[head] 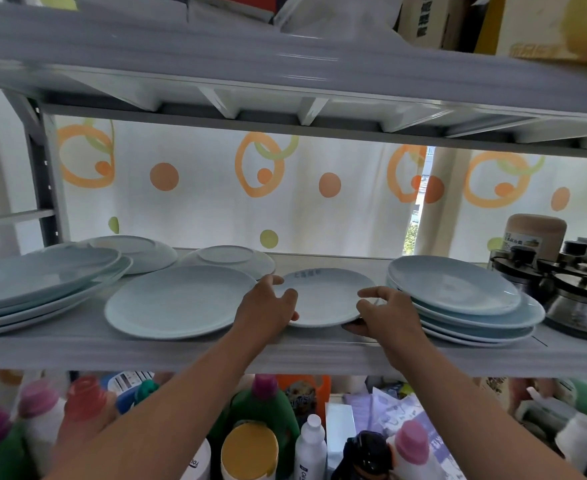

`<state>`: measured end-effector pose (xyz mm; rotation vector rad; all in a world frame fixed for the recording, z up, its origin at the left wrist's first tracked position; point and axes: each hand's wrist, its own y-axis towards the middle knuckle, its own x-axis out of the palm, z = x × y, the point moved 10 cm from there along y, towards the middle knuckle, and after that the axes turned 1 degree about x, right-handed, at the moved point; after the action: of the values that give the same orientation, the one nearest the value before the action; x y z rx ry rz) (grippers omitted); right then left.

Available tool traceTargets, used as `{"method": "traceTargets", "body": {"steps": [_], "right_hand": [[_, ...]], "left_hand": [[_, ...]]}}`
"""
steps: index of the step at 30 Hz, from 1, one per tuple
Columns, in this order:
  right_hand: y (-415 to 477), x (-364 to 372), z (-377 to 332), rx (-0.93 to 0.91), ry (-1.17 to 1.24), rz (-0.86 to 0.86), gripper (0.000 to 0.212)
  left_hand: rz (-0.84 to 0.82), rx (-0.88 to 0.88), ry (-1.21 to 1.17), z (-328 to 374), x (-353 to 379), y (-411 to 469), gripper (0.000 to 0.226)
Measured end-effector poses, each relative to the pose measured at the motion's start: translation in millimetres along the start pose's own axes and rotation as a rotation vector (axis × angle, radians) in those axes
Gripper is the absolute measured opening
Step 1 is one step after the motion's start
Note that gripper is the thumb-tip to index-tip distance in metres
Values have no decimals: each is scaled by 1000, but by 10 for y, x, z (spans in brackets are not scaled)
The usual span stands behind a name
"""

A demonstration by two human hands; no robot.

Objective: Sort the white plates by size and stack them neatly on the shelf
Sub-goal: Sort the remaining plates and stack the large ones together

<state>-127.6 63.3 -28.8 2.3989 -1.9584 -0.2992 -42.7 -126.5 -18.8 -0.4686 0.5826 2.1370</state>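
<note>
— White china all along this shelf [285, 353]. Which piece are the hands on?
— The small plate [330, 301], in the middle near the front edge. The left hand [267, 306] curls round its left rim. The right hand [387, 315] pinches the right rim, fingers above, thumb beneath.
— Resting or lifted?
— Level, but I cannot tell whether it touches the board.
— And around it?
— Just beside it on the left lies a large plate [181, 301], alone and face up. Further left is the left stack [42, 282], slightly tilted. Behind sit a left upturned plate [136, 252] and a right upturned plate [229, 259]. The right stack [458, 296] stands just beside the right hand.
— Past that?
— Glass jars [579, 299] with black lids, a tan-lidded canister [534, 237] behind them. A curtain [215, 202] with orange rings hangs at the back. Pink-capped bottles [411, 445] stand below.
</note>
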Motion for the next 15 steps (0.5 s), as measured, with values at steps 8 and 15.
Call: {"method": "traceTargets", "body": {"steps": [8,15], "right_hand": [[-80,-90,-388,-179,-105,106,18],[-134,-359,-504,-268,-68,237,25]], "left_hand": [[-21,-14,-181,2,25,-57,40],[42,63,-314,219,89,-85,31]]}}
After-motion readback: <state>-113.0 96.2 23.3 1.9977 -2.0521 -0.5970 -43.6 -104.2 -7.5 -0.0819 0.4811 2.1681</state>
